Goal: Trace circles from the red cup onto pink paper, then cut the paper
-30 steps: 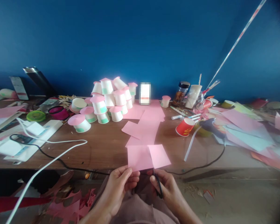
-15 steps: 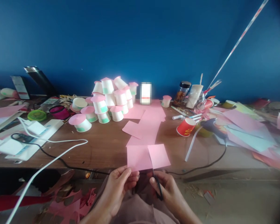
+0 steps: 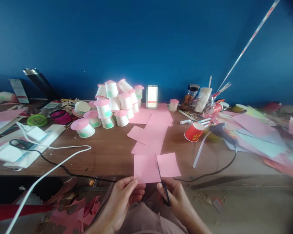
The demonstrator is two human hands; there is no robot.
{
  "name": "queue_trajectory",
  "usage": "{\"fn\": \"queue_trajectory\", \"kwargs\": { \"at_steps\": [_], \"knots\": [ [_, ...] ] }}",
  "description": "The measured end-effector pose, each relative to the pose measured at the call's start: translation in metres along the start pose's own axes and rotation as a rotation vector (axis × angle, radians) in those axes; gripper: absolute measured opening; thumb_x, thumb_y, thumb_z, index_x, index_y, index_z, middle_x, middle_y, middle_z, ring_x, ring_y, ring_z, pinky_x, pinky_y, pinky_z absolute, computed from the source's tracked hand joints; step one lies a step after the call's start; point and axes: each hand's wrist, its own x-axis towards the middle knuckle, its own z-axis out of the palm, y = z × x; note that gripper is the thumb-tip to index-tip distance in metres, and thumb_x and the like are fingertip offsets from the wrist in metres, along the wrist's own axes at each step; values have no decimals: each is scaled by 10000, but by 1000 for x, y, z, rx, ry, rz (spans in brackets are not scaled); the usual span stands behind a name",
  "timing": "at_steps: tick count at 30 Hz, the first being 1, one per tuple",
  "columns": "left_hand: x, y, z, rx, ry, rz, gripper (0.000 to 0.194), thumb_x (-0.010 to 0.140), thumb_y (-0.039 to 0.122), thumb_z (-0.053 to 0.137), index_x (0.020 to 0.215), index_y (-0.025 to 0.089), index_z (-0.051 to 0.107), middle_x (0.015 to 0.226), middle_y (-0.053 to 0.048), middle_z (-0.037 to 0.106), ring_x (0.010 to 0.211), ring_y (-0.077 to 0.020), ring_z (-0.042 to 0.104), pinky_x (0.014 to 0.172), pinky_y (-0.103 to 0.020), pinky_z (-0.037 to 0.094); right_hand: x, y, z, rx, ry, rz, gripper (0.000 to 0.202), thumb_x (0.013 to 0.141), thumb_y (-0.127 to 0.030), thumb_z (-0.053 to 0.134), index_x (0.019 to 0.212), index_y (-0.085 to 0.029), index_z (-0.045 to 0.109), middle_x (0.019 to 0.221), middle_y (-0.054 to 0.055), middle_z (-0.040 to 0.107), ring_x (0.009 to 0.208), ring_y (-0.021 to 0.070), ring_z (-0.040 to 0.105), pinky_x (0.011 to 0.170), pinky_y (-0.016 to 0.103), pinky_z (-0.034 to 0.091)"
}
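Observation:
My left hand pinches the lower left corner of a pink paper between thumb and fingers. In my right hand are black-handled scissors, whose blades point up along the paper's right edge. Just right of the blades lies a smaller pink piece, with a narrow gap between it and the held paper. Beyond them, more pink sheets lie overlapping on the brown table.
White cups with pink tops are stacked at centre left. A red cup and a glue gun stand or lie at right. Power strips and cables lie left. Loose papers cover the far right.
The smaller piece has come apart from the held paper and shifted slightly right. The held paper has moved a little toward me, and the scissor blades look closer together.

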Motion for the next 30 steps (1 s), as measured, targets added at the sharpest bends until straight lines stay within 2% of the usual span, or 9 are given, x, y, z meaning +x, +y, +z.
{"fn": "queue_trajectory", "kwargs": {
  "at_steps": [14, 19, 22, 26, 30],
  "knots": [
    [-1, -4, 1, -7, 4, -22, 176, 720, 256, 736, 805, 125, 654, 725, -81, 707, 578, -120, 644, 524, -192, 512, 3, 3, -2, -29, 26, -2, 381, 786, -472, 666, 889, -106, 691, 497, -46, 486, 430, 79, 417, 425, 195, 303],
    [2, -6, -1, -10, 16, -23, 181, 718, 248, 735, 827, 131, 650, 731, -83, 705, 585, -120, 640, 530, -195, 507, 5, 8, -2, -33, 33, 1, 402, 784, -494, 661, 903, -111, 683, 489, -44, 494, 416, 81, 416, 424, 205, 293],
    [5, -6, -6, -5, 22, -12, 215, 712, 291, 735, 837, 140, 646, 765, -80, 706, 605, -117, 635, 532, -190, 493, 2, 8, -4, 9, 18, 21, 467, 771, -558, 641, 900, -110, 663, 496, -33, 506, 421, 94, 432, 433, 221, 313],
    [10, 3, -11, 52, -2, 64, 287, 693, 378, 730, 854, 152, 654, 846, -61, 699, 574, -75, 569, 481, -158, 423, -11, 8, -13, 82, 81, 24, 548, 753, -604, 635, 987, -108, 631, 505, -22, 522, 439, 108, 451, 452, 233, 333],
    [16, 22, 1, 297, -127, 244, 314, 749, 447, 626, 842, 148, 645, 820, -61, 688, 477, -56, 477, 432, -174, 360, -27, 13, -25, 104, 194, -28, 508, 774, -560, 643, 1018, -115, 640, 521, -15, 525, 467, 115, 461, 475, 238, 342]
  ]
}}
